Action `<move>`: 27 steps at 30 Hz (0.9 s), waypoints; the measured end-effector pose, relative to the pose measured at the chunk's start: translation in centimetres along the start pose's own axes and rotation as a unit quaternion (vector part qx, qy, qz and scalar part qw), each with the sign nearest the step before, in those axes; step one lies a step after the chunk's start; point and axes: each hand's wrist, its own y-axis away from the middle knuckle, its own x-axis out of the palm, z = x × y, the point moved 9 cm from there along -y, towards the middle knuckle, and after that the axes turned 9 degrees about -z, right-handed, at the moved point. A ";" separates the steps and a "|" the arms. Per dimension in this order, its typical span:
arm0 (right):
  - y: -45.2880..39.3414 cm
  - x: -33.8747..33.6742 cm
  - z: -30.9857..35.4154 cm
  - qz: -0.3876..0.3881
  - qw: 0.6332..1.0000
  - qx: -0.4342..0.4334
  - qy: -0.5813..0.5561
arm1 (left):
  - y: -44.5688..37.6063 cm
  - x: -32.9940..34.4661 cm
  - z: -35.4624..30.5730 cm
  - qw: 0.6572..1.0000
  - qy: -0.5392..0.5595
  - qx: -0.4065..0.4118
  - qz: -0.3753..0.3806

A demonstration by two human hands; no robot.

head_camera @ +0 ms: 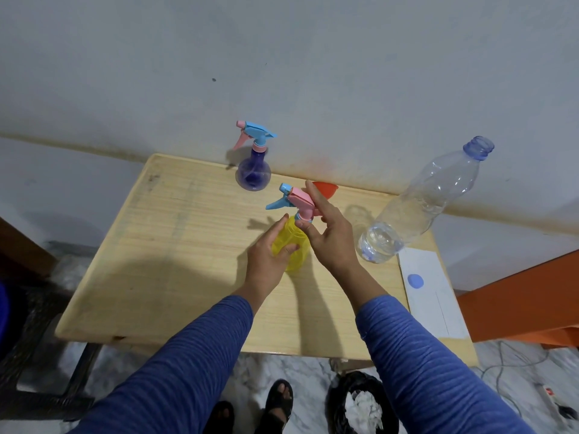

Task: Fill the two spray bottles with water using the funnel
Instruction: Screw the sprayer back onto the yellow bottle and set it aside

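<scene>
A yellow spray bottle (293, 241) stands at the middle of the wooden table (175, 245). My left hand (266, 261) grips its body. My right hand (329, 233) has its fingers on the pink and blue spray head (296, 198) at the bottle's neck. A purple spray bottle (253, 172) with its spray head on stands at the table's far edge. An orange funnel (326, 189) lies behind my right hand, partly hidden. A large clear water bottle (419, 202), uncapped, stands at the right with a little water at its bottom.
A white sheet of paper (435, 296) with a blue bottle cap (415, 281) on it lies at the table's right edge. The wall is right behind the table. A black bin bag (360, 405) and my sandalled feet are on the floor below.
</scene>
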 end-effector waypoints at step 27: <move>5.6 0.4 -3.5 -0.069 0.994 0.085 -0.031 | -0.6 0.5 1.0 0.997 0.019 0.034 0.073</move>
